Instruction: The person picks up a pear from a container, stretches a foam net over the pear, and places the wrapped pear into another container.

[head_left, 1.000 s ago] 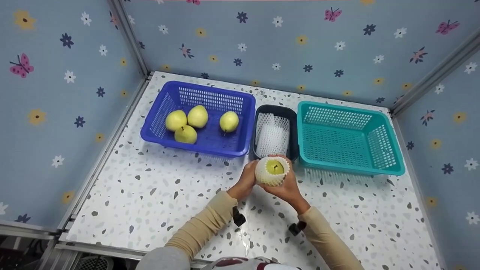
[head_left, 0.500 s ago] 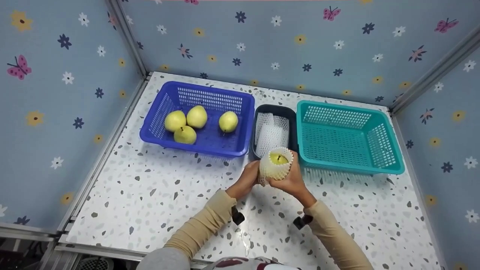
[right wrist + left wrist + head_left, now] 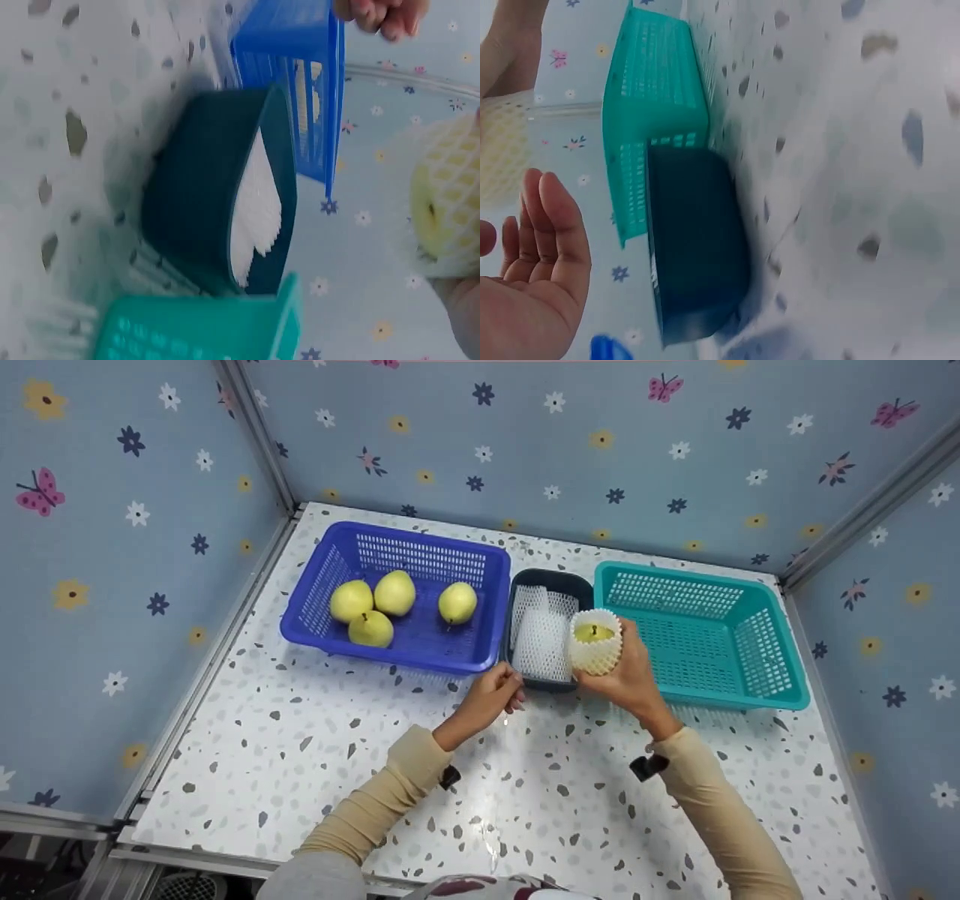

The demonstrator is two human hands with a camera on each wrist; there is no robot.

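Note:
My right hand [image 3: 628, 675] grips a yellow-green pear [image 3: 594, 633] wrapped in a white foam net sleeve [image 3: 598, 657], held above the gap between the dark bin and the teal basket. In the right wrist view the netted pear [image 3: 450, 199] is at the right edge. My left hand [image 3: 489, 697] holds nothing and hovers by the near left corner of the dark bin [image 3: 551, 685]; in the left wrist view its fingers [image 3: 555, 225] are loosely curled. White foam net sleeves [image 3: 544, 637] lie inside the bin.
A blue basket [image 3: 405, 658] on the left holds several bare pears [image 3: 394, 593]. The teal basket [image 3: 705, 699] stands right of the dark bin. All rest on a speckled white table [image 3: 315, 780], with flower-patterned walls [image 3: 525, 457] behind and beside.
The right hand has carried the netted pear right and away from the body, toward the teal basket. The left hand has let go of it and stays behind, slightly further left.

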